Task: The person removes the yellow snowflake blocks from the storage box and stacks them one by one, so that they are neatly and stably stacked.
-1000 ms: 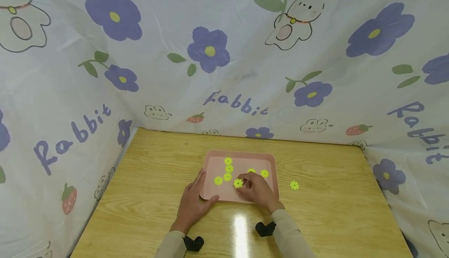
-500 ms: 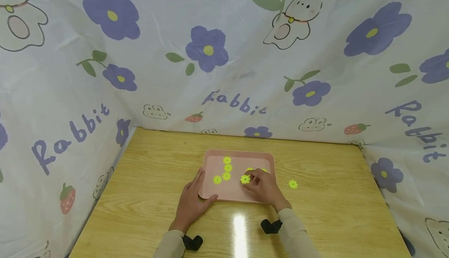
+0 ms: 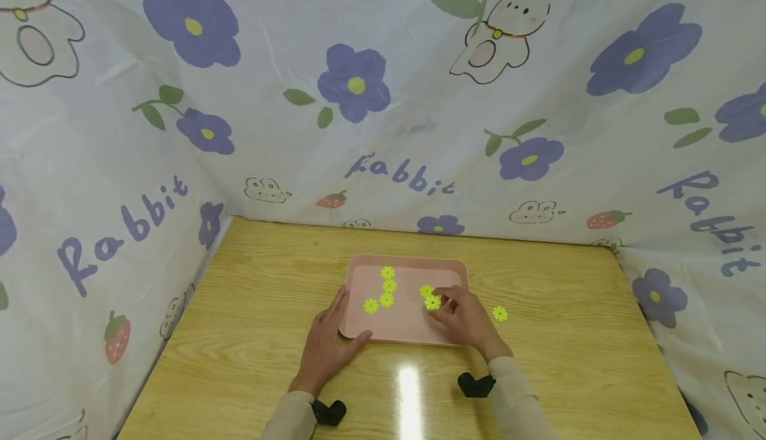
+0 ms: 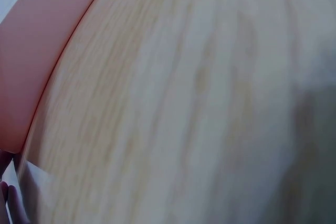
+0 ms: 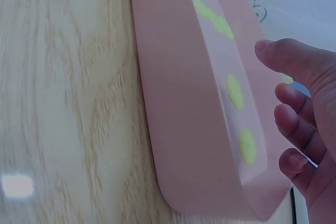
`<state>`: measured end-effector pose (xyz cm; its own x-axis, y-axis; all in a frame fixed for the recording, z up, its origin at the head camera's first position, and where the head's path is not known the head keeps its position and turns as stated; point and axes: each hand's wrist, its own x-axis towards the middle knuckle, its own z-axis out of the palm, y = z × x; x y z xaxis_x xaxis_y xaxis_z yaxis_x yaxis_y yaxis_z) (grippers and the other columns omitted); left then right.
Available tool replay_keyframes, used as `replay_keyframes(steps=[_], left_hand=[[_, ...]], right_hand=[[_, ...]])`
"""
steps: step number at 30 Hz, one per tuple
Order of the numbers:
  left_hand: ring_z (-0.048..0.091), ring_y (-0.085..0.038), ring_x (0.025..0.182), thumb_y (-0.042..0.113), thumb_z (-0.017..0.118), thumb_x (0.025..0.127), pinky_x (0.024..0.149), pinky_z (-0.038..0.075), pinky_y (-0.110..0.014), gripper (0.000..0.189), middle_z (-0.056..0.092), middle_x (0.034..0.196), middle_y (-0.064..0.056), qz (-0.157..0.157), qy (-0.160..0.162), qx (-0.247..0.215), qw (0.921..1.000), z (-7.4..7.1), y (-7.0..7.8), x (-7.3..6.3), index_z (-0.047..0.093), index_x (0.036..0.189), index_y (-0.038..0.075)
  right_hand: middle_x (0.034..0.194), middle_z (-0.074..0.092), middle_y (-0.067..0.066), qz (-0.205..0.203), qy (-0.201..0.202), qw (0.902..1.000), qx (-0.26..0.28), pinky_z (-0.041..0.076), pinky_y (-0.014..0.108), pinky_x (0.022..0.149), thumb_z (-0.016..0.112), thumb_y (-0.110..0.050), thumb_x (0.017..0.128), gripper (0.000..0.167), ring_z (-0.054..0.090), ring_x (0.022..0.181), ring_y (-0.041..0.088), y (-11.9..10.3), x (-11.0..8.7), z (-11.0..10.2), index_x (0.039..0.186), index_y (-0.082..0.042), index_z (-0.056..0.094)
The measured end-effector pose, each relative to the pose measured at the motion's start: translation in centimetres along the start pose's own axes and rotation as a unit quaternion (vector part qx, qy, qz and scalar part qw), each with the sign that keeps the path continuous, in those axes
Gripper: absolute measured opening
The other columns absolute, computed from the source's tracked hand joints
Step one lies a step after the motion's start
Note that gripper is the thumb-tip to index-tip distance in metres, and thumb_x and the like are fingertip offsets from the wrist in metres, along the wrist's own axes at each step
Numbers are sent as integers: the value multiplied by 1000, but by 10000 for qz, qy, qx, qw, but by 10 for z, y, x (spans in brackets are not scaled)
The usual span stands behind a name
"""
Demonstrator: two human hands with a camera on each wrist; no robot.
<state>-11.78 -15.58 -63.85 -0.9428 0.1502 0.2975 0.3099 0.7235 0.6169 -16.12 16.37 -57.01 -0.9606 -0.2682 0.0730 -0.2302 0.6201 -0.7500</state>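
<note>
My right hand (image 3: 461, 317) pinches a yellow snowflake disc (image 3: 432, 302) between thumb and fingers over the right half of a pink tray (image 3: 407, 335). Only a sliver of this held disc (image 5: 287, 78) shows in the right wrist view. Just behind it another disc (image 3: 427, 290) lies in the tray. A further disc (image 5: 247, 145) there is hidden by my hand in the head view. Several discs (image 3: 389, 286) lie in the tray's left half. My left hand (image 3: 328, 341) rests against the tray's left side with straight fingers, thumb at the near rim.
One loose yellow disc (image 3: 499, 314) lies on the wooden table (image 3: 550, 360), right of the tray. White cloth (image 3: 407, 121) printed with flowers and rabbits surrounds the table at the back and both sides. Each wrist wears a black camera mount (image 3: 476, 385).
My right hand has moved to the right and slightly back with the disc, now covering the disc at the tray's right side. My left hand stays at the tray.
</note>
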Motion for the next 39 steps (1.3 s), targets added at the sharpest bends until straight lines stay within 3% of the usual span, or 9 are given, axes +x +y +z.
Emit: replay_keyframes(steps=[7,14,23,39], left_hand=[[48,-29,142,54,75,90,112,38,-56,95,25,171,2,61,36,28,10000,-1,2,0,32,164,11],[48,-28,143,55,74,91,114,37,-55,95,24,171,2,14,-12,16,10000,-2,2,0,31,164,11],[46,-26,145,56,72,92,115,36,-54,95,21,172,5,-13,-46,23,10000,-1,1,0,30,164,11],[48,-28,143,54,74,91,111,39,-56,95,25,171,-1,119,87,144,9998,-1,2,1,32,163,9]], right_hand=[[92,63,-1,154,50,9997,190,51,26,67,84,-14,88,34,56,74,12,6,-5,-11,120,-8,75],[95,63,0,56,264,9996,79,52,27,69,85,-13,87,34,57,78,13,12,-10,-22,118,-5,75],[92,59,2,367,319,9988,-15,48,26,65,85,-14,87,35,55,78,17,22,-17,-33,120,-6,75],[94,59,3,552,389,9976,156,50,29,69,83,-17,90,36,57,80,16,31,-27,-42,124,-8,74]])
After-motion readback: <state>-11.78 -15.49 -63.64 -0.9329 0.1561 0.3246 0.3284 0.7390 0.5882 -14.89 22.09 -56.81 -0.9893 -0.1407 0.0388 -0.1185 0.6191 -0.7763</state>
